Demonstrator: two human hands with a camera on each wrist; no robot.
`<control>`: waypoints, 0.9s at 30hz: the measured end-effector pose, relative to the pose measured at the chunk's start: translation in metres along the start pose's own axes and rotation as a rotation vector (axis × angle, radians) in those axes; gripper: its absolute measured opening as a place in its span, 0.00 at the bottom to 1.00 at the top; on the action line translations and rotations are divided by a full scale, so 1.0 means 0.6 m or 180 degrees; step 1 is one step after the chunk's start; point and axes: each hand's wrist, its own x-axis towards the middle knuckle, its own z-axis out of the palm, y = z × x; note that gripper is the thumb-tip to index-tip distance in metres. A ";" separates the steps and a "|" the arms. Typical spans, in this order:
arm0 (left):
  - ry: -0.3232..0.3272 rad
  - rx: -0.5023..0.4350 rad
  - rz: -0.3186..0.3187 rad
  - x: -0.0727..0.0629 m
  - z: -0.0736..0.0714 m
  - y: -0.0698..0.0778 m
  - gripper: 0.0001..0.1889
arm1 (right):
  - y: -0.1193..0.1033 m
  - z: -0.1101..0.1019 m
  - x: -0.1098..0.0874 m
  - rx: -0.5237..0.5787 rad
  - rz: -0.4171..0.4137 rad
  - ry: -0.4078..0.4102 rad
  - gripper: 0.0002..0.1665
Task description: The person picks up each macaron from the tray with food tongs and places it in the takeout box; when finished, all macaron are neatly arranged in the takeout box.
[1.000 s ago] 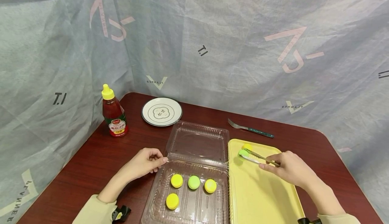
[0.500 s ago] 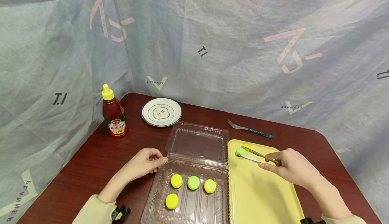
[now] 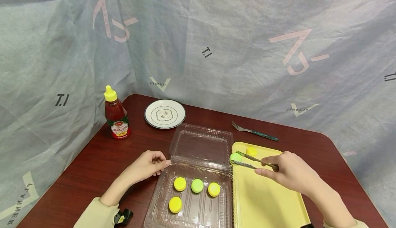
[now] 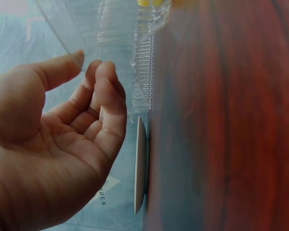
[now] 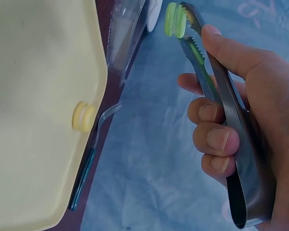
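Note:
In my right hand (image 3: 289, 171) I grip metal tongs (image 5: 226, 106), whose toothed tips pinch a green macaron (image 5: 175, 20). In the head view that macaron is raised over the left edge of the yellow tray (image 3: 263, 193). A yellow macaron (image 3: 251, 151) sits at the tray's far end. My left hand (image 3: 148, 167) pinches the rim of the clear plastic container (image 3: 201, 217) near its hinge, between thumb and fingertips. Inside the container's base lie a green macaron (image 3: 197, 185) and several yellow ones; its lid (image 3: 202, 143) is folded back flat on the table.
A ketchup bottle (image 3: 117, 116) with a yellow cap stands at the back left. Beside it lies a white plate (image 3: 165, 114) with a dark rim. Behind the tray rests a fork (image 3: 255, 131) with a green handle. A grey curtain (image 3: 216, 49) hangs around the table.
The tongs have lifted the green macaron off the far end of the tray and carried it left to the tray's edge, uncovering the yellow macaron. My left hand has stayed put.

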 end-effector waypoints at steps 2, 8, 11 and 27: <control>-0.0001 -0.0010 -0.0005 0.000 0.000 0.000 0.11 | -0.008 0.001 0.002 -0.0022 0.0009 -0.0024 0.12; 0.0004 0.0003 -0.0006 0.000 0.000 -0.001 0.11 | -0.032 0.009 0.010 -0.0002 -0.0189 0.0001 0.11; 0.0008 0.0027 -0.0025 0.001 -0.001 -0.001 0.12 | -0.042 0.015 0.015 -0.0058 -0.0384 0.0073 0.12; 0.0009 -0.0009 -0.0017 0.001 0.000 -0.002 0.11 | -0.079 0.046 0.031 -0.0015 -0.0847 0.0146 0.16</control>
